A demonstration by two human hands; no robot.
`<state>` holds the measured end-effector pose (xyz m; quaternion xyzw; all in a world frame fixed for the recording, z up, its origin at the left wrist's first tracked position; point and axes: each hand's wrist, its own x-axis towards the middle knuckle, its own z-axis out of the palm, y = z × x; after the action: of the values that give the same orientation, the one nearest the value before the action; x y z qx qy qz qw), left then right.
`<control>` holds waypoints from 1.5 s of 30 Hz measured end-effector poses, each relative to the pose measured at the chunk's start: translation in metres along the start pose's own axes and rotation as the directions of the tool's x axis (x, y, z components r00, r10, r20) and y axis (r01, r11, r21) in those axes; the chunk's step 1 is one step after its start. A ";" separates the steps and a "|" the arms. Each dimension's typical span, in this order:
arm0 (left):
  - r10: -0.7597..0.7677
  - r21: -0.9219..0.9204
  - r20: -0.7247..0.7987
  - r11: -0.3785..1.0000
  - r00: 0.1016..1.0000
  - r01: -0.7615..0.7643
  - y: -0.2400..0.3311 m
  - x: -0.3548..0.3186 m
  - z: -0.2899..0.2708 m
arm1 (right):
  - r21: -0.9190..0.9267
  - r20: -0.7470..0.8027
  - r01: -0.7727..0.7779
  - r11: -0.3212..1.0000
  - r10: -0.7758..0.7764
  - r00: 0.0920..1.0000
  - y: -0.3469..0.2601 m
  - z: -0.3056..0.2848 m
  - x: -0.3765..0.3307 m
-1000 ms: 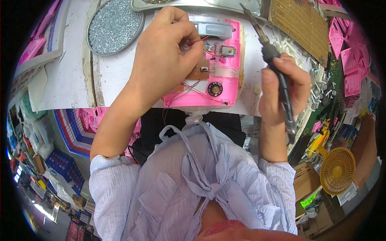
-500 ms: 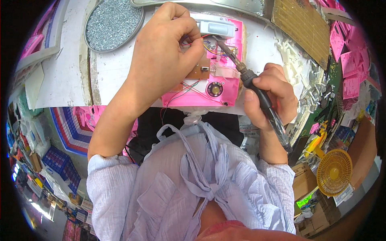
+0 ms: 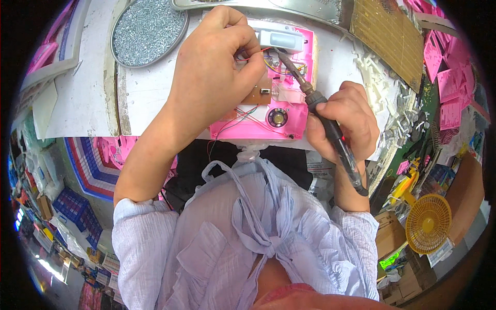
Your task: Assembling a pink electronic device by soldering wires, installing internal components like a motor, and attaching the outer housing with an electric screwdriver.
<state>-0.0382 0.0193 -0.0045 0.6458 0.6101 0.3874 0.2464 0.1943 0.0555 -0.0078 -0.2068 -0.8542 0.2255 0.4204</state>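
Note:
A pink plastic housing (image 3: 289, 129) lies on the white table, fitted with a round speaker (image 3: 277, 118), a brown circuit board (image 3: 257, 96), a pale grey box-shaped part (image 3: 283, 40) and thin coloured wires. My left hand (image 3: 219, 62) is above its left side, thumb and fingers pinched on a thin red wire (image 3: 265, 49). In my right hand (image 3: 349, 121) is a black-handled soldering iron (image 3: 332, 129). The iron's metal tip points up and left, close to the wires beside the grey part. Whether the tip touches a joint is too small to tell. My left hand hides part of the housing.
A round metal tray of small screws (image 3: 149, 33) stands at the far left. Another metal tray (image 3: 310, 6) lies along the back. To the right are brown cardboard (image 3: 387, 41), scattered white plastic pieces (image 3: 380, 85) and pink parts (image 3: 453, 85). A yellow fan (image 3: 428, 223) is lower right.
The soldering iron and my right hand have shifted slightly to the left. My left hand keeps its pinch near the wires. The whole view has moved a little.

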 end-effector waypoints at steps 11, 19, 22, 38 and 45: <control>0.057 0.022 -0.033 0.998 0.998 -0.056 -0.008 -0.001 0.003 | 0.100 0.014 -0.009 0.995 0.008 1.000 0.003 -0.012 0.000; 0.065 0.041 -0.023 0.997 0.998 -0.064 -0.007 0.000 0.003 | 0.135 0.012 -0.025 0.991 0.024 1.000 0.004 -0.013 0.002; 0.039 0.034 -0.025 0.999 0.999 -0.038 -0.006 -0.001 0.002 | 0.127 0.021 -0.025 0.992 0.022 1.000 0.006 -0.014 0.003; 0.081 0.082 -0.147 0.994 0.986 -0.070 -0.010 0.000 0.012 | 0.087 0.031 -0.019 0.996 0.017 0.999 0.006 -0.010 0.010; 0.128 0.096 -0.180 0.989 0.975 -0.113 -0.012 -0.002 0.015 | 0.075 0.035 -0.006 0.997 0.003 0.999 0.010 -0.005 0.011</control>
<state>-0.0339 0.0216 -0.0231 0.6525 0.6061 0.4339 0.1367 0.1936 0.0704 -0.0037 -0.1886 -0.8519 0.2620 0.4124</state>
